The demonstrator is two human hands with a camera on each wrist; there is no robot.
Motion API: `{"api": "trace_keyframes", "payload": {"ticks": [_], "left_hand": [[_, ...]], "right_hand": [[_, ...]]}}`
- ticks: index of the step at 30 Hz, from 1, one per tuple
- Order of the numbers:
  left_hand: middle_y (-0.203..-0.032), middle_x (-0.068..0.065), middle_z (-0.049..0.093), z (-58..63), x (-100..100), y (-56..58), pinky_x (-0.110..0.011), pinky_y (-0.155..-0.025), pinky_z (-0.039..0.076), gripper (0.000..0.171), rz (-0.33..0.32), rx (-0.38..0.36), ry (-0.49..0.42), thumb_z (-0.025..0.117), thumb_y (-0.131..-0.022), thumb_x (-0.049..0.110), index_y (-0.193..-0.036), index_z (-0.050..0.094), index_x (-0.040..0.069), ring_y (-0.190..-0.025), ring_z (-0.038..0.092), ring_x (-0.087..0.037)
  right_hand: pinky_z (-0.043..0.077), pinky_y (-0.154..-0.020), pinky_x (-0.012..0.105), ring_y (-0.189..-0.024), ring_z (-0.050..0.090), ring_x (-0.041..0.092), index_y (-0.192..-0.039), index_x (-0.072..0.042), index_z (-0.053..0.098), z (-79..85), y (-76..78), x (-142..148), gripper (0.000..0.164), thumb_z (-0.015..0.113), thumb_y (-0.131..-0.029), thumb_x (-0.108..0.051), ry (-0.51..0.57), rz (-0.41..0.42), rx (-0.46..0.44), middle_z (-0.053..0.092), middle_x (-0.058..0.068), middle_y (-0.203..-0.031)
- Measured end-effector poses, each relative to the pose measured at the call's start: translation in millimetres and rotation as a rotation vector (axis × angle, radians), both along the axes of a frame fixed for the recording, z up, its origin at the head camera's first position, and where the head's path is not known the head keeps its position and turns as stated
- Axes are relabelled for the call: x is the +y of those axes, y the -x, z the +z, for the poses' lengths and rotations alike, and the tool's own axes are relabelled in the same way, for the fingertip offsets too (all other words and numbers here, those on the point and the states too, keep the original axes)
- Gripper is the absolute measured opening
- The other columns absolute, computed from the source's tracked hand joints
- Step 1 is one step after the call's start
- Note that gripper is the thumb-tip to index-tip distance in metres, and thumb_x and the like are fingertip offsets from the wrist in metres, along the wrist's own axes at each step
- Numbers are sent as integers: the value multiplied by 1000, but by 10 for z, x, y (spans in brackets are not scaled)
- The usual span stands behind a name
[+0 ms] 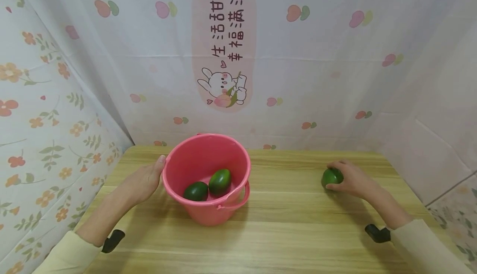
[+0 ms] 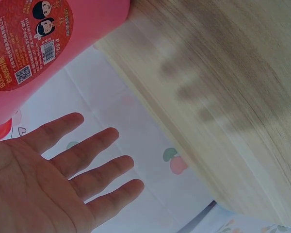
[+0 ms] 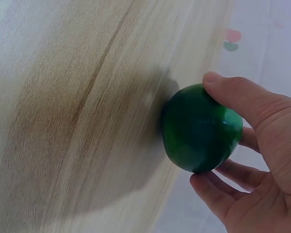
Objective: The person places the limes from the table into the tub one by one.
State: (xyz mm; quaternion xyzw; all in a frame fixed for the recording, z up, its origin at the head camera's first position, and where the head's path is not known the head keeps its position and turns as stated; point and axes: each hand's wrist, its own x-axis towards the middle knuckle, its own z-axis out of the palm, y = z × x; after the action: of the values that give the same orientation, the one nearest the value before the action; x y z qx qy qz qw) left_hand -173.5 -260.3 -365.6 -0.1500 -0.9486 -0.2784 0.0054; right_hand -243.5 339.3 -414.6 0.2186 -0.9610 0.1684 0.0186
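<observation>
A pink bucket stands upright on the table, left of centre, its handle hanging down at the right side. Two green mangoes lie inside it, side by side. My left hand is at the bucket's left rim, thumb upward. The left wrist view shows this hand with its fingers straight and spread, just below the labelled bucket wall. Far to the right, my right hand grips another green mango between thumb and fingers. That mango is close over the tabletop in the right wrist view.
The wooden table has its back edge along a hanging printed cloth. More floral cloth borders the left side. Dark straps show at both wrists.
</observation>
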Motion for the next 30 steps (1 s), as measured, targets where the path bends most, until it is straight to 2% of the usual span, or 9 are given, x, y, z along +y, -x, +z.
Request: {"api": "trace_keyframes", "payload": {"ticks": [24,30], "left_hand": [[-146,-21,52,-6,-5,10,-63,-108,36,67,-2,-5,5,12,-113,41,-148,50,0,-134,47,-43],[-146,-21,52,-5,-3,6,-62,-109,35,66,1,0,3,12,-113,41,-148,50,0,-134,47,-43]], "right_hand": [[57,-67,46,-100,59,47,-122,8,63,58,41,7,61,91,-75,-20,18,34,13,57,33,-117],[58,-68,49,-98,59,46,-121,7,64,99,43,-1,61,92,-74,-20,31,23,41,58,31,-115]]}}
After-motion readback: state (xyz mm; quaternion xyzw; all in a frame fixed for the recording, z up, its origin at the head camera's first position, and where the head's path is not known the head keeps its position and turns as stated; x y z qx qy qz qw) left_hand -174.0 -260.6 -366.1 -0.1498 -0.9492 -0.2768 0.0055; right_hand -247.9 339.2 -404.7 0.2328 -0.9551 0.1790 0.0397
